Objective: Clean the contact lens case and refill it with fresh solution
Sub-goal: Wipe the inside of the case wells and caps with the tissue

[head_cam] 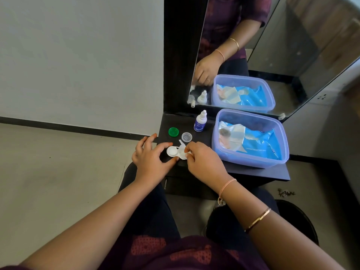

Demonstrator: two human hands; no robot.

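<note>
1. You are seated at a small black shelf (253,172) set below a black-framed mirror (302,55). A pale grey wall (78,55) and a light floor (48,182) lie to your left.
2. On the right side of the shelf stands a translucent violet-blue plastic tub (249,159), and a blue wet-wipe pack (261,145) lies inside it.
3. Just left of the tub, at the back near the mirror, a small white dropper bottle with a blue label (200,122) stands upright.
4. In front of the bottle, a round green screw cap (173,131) and a round clear screw cap (186,137) lie near each other without touching.
5. The white two-well contact lens case (172,151) lies near the shelf's front left edge, just in front of the caps and between your hands. Its left well is uncovered.
6. Your left hand (150,158) reaches from the left. Its forefinger and thumb hold the left well between them, one behind it and one in front. The other fingers are spread apart beyond the shelf's left edge.
7. Your right hand (204,162) sits over the right well and hides most of it. Its fingers are curled close together, pinching a thin white scrap (182,146) at the well. You cannot tell whether the scrap is tissue or wipe.
8. A pink thread band (227,185) circles your right wrist, and a gold bangle (259,219) sits further up the forearm.
</note>
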